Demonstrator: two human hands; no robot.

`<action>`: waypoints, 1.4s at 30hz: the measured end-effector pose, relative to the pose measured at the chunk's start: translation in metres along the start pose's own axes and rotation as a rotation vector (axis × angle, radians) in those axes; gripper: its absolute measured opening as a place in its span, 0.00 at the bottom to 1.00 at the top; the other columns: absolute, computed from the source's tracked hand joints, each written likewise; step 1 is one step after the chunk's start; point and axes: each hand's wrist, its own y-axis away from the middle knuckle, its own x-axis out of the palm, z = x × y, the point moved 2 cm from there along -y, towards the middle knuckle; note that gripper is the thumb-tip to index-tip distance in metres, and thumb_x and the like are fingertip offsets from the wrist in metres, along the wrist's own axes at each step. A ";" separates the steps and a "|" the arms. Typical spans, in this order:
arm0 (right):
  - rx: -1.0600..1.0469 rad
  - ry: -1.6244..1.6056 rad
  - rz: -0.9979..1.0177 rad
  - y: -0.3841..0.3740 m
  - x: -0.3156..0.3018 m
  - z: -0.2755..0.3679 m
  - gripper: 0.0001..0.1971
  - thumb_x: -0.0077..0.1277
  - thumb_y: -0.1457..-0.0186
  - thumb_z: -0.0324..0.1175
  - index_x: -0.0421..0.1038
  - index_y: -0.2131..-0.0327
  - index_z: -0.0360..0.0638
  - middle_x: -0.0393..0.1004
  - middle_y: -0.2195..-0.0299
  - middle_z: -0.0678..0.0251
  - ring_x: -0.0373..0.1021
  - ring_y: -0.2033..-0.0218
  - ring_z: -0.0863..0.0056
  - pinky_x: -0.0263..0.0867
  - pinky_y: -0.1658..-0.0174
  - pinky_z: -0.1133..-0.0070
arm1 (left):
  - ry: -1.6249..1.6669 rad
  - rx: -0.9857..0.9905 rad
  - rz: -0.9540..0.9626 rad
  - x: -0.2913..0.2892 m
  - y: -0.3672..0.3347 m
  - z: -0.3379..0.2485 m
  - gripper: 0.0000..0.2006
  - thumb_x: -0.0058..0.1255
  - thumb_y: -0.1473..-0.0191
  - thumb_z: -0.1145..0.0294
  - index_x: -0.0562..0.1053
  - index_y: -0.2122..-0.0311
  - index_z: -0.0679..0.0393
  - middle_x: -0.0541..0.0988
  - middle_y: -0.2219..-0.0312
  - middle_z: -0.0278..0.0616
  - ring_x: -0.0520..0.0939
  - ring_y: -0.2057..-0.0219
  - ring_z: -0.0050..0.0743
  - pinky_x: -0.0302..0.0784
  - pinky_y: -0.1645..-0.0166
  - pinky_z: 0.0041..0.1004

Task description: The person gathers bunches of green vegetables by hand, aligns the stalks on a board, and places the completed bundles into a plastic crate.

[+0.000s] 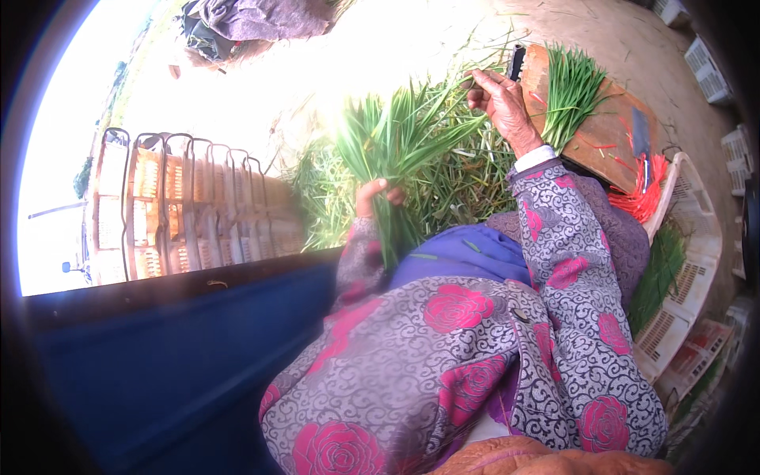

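Several slatted crates (150,210) with bent wire handles line up on the left, beyond a smooth blue panel (174,356). Next comes the left hand (378,196), fingers wrapped round the green bunch (388,142), long flat leaves fanning out above the fist, messy grassy heap (467,178) behind. Right hand's (500,99) up by the leaf tips, fingers curled, can't tell if they're pinching anything. Further right, on tan ground (570,17), a worn brownish board (613,138) holds another neat bundle (573,87), a grey blade (640,131) and stringy red strips (643,194). White crates (707,71) along the edge.
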 end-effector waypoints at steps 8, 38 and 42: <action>-0.193 -0.522 -0.132 -0.024 -0.053 0.027 0.08 0.54 0.38 0.34 0.75 0.64 0.39 0.78 0.71 0.66 0.72 0.75 0.75 0.71 0.67 0.77 | 0.074 0.022 0.019 -0.032 0.001 -0.002 0.17 0.54 0.49 0.68 0.71 0.56 0.64 0.72 0.78 0.36 0.69 0.78 0.24 0.66 0.73 0.25; 0.377 0.007 0.215 0.045 0.048 -0.131 0.24 0.65 0.50 0.34 0.70 0.50 0.39 0.74 0.54 0.64 0.69 0.50 0.72 0.64 0.45 0.73 | -1.954 0.542 -0.324 0.060 -0.038 0.050 0.39 0.58 0.52 0.67 0.54 0.38 0.71 0.72 0.53 0.60 0.80 0.60 0.61 0.79 0.62 0.47; 0.418 -0.019 0.048 0.042 0.030 -0.123 0.16 0.61 0.48 0.32 0.74 0.56 0.37 0.77 0.60 0.63 0.72 0.57 0.73 0.68 0.50 0.75 | -1.780 0.524 -0.066 0.098 -0.010 0.031 0.51 0.67 0.58 0.54 0.52 0.35 0.69 0.60 0.39 0.71 0.74 0.46 0.67 0.74 0.45 0.41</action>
